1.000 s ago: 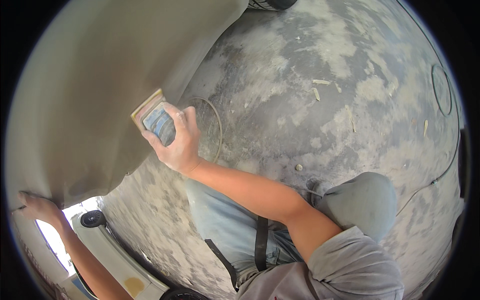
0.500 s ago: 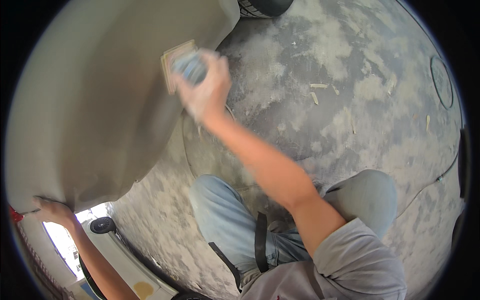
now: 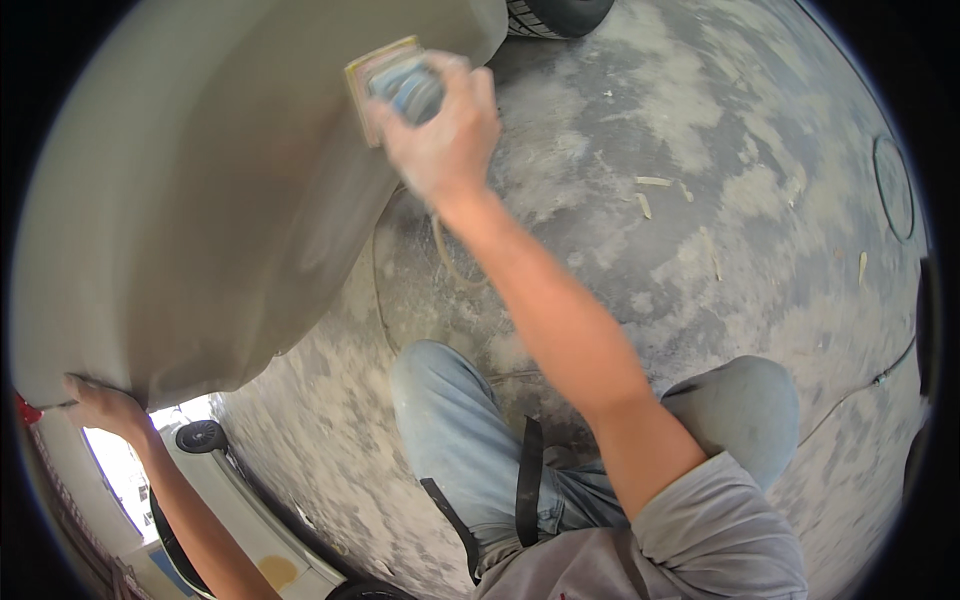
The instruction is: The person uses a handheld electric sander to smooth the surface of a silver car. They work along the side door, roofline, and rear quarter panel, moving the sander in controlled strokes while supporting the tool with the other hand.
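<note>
A large grey-beige car body panel (image 3: 200, 180) fills the left side. My right hand (image 3: 448, 130) is closed round a sander (image 3: 412, 92) with a rounded blue-grey top and a square, yellow-edged pad. The pad's face lies against the upper right part of the panel; hand and sander are slightly blurred. A thin pale hose (image 3: 447, 250) hangs below my right wrist. At the panel's lower left edge, my left hand (image 3: 108, 408) rests with its fingers stretched along the surface and no tool in it.
A tyre (image 3: 560, 15) shows beyond the panel's far end. Yellowish strips (image 3: 653, 182) lie on the patchy grey floor (image 3: 600, 250). A dark cable (image 3: 895, 190) loops along the right. Another pale car (image 3: 255, 525) stands at the lower left, near my left forearm. My bent knees (image 3: 735, 400) are below.
My right hand and the sander have moved up and slightly right in the picture, along the panel. The view has shifted a little. My left hand keeps its place on the panel edge.
</note>
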